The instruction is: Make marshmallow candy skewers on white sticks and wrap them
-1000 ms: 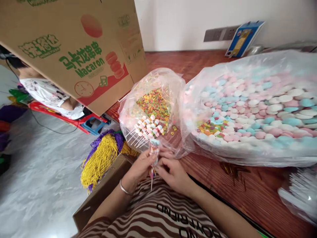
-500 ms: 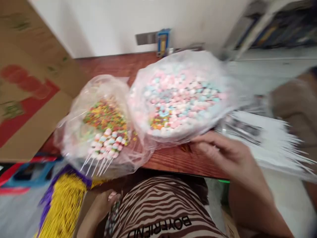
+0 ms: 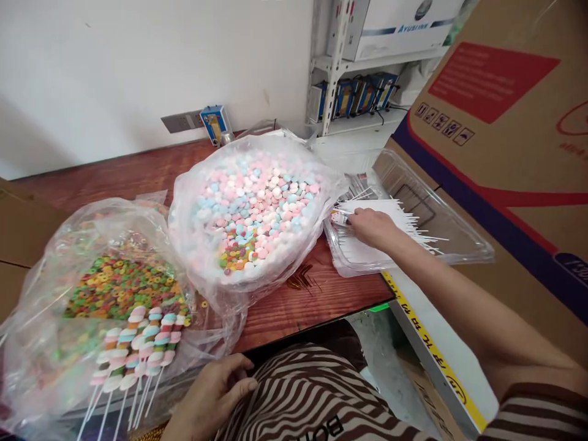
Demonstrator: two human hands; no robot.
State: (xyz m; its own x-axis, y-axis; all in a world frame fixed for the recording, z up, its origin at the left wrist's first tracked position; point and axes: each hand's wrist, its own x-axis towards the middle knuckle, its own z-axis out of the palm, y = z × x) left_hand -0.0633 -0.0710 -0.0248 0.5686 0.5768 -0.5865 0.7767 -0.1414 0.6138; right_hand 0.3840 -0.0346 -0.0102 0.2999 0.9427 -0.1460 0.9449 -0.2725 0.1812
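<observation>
Reddish wooden worktop (image 3: pixel 294 306) against a white wall, carrying bags of sweets and a tray.

Just left of the right hand (image 3: pixel 372 225), a clear bag of pink, white and blue sweets (image 3: pixel 257 202) sits on the worktop. Farther left, beyond the left hand (image 3: pixel 215 398), a second clear bag of small coloured rings (image 3: pixel 114 285) holds finished sweet skewers (image 3: pixel 138 349). Under the right hand, a clear plastic tray (image 3: pixel 413 233) of white sticks (image 3: pixel 395 214) overhangs the worktop's right edge. A small blue box (image 3: pixel 214 122) leans at the wall behind.

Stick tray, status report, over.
Right hand on white sticks in clear tray. Left hand resting at lap, empty. Candy bag beside tray.
</observation>
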